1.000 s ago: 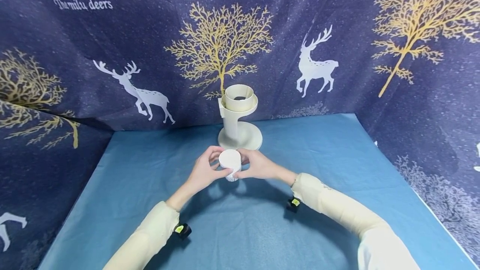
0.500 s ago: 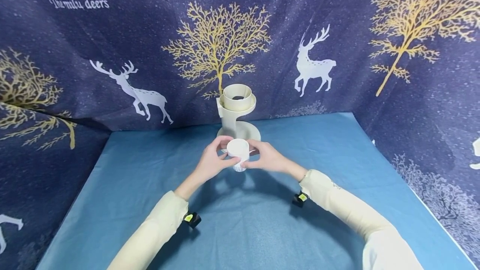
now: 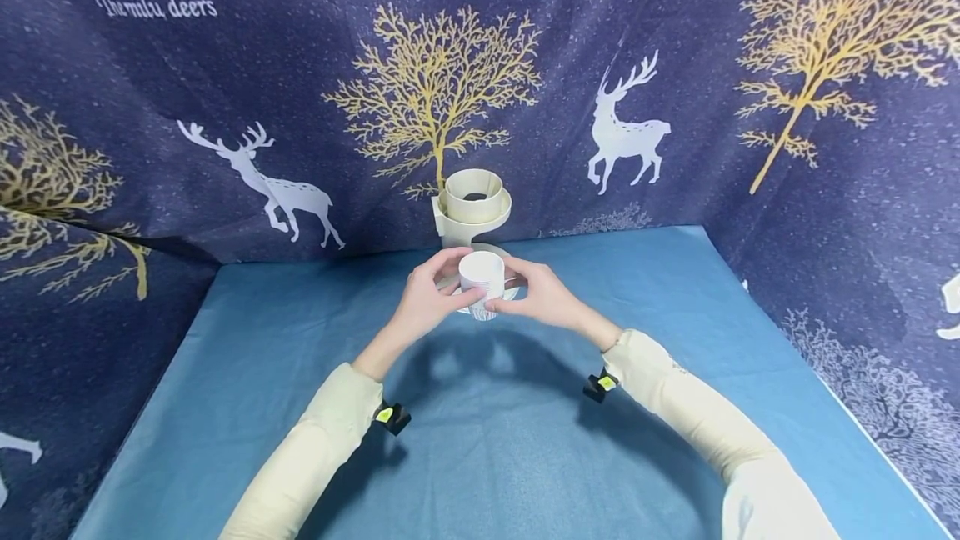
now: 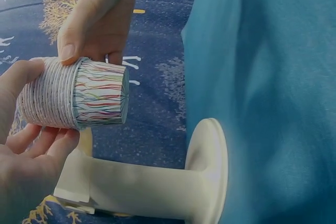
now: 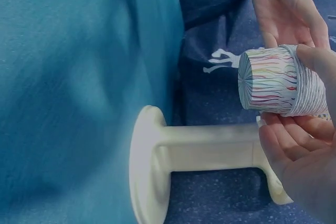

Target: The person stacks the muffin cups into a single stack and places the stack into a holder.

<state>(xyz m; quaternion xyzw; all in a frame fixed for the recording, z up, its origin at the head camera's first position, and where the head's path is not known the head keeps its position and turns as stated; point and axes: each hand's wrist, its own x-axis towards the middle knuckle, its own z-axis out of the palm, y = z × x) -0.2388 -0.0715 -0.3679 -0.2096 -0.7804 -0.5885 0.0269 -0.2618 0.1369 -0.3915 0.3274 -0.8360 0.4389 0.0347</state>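
Note:
Both hands hold a stack of paper baking cups (image 3: 482, 277) between them, above the blue cloth and in front of a cream stand. Coloured wavy lines run down the lowest cup (image 4: 100, 94), and the rolled rims of the others nest tightly over it. My left hand (image 3: 427, 294) grips the stack from the left, its thumb on the near side. From the right, my right hand (image 3: 547, 300) grips the same stack, thumb close to the other thumb. The cream stand (image 5: 210, 148) has a round base, a post and a ring bearing a funnel-like cup (image 3: 474, 197).
Blue cloth (image 3: 480, 448) covers the table. A dark blue curtain (image 3: 285, 48) printed with deer and golden trees hangs behind it and at the sides. The stand is close to the back edge. A black wrist camera (image 3: 392, 417) sits under the left sleeve.
Both hands have carried the stack of baking cups upward and away, slightly right, so it now overlaps the stand's base in the head view. The grip looks the same, and the stand has stayed put.

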